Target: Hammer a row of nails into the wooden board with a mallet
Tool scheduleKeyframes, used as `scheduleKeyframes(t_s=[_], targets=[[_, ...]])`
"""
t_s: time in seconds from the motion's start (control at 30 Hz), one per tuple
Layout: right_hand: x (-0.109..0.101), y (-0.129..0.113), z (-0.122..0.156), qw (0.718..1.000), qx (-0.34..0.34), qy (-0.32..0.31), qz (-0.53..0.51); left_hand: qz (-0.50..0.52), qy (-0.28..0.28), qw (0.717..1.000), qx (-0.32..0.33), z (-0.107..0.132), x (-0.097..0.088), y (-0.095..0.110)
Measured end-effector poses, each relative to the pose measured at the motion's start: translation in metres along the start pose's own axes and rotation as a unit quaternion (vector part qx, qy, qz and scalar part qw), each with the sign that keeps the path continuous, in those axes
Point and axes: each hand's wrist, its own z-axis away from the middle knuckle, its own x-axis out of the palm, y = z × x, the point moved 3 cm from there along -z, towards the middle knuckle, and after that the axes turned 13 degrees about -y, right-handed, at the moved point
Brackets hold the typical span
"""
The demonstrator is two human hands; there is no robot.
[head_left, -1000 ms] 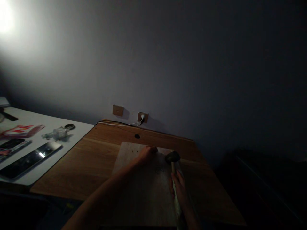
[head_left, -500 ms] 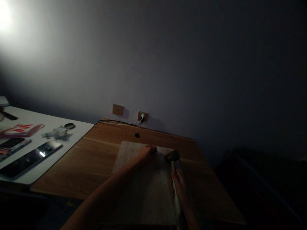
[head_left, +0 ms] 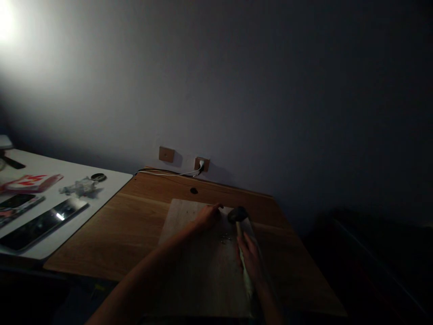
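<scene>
My right hand [head_left: 251, 255] is wrapped round the pale handle of a mallet [head_left: 237, 215], whose dark head hangs over the far right part of a pale wooden board [head_left: 199, 284]. On that board, near its far edge, my left hand [head_left: 208, 215] rests with its fingers curled in and one fingertip poking out towards the mallet head. Anything pinched in those fingers is hidden and too dark to name. Between the hands lie several small shiny metal pieces [head_left: 225, 238], perhaps nails or screws.
The board lies on a brown wooden desk [head_left: 108, 234] against the wall. A plugged-in white cable [head_left: 169, 174] runs along its back. On the white table [head_left: 111, 180] at left are a dark glossy tablet-like slab [head_left: 43, 224], crumpled plastic [head_left: 83, 187] and a red-and-white packet [head_left: 32, 182].
The mallet has shifted a little left and away from me, closer to my left hand. My left hand's fingertip now sticks out more; the hand has otherwise stayed put.
</scene>
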Motion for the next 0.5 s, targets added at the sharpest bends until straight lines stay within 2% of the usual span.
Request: scheduleKeyframes(t_s=[0.13, 0.23, 0.33, 0.5], targets=[[0.016, -0.023, -0.007, 0.999, -0.011, -0.032, 0.008, 0.012, 0.010, 1.000, -0.018, -0.001, 0.002, -0.006], [0.027, -0.031, -0.015, 0.997, -0.013, -0.076, 0.004, 0.039, -0.006, 0.999, -0.017, -0.002, 0.002, -0.007], [0.034, -0.030, -0.021, 0.995, 0.000, -0.104, 0.007, 0.067, -0.017, 0.997, -0.015, -0.002, 0.002, -0.007], [0.033, -0.023, -0.025, 0.996, 0.002, -0.089, 0.018, 0.069, 0.002, 0.997, -0.027, 0.001, -0.008, -0.008]])
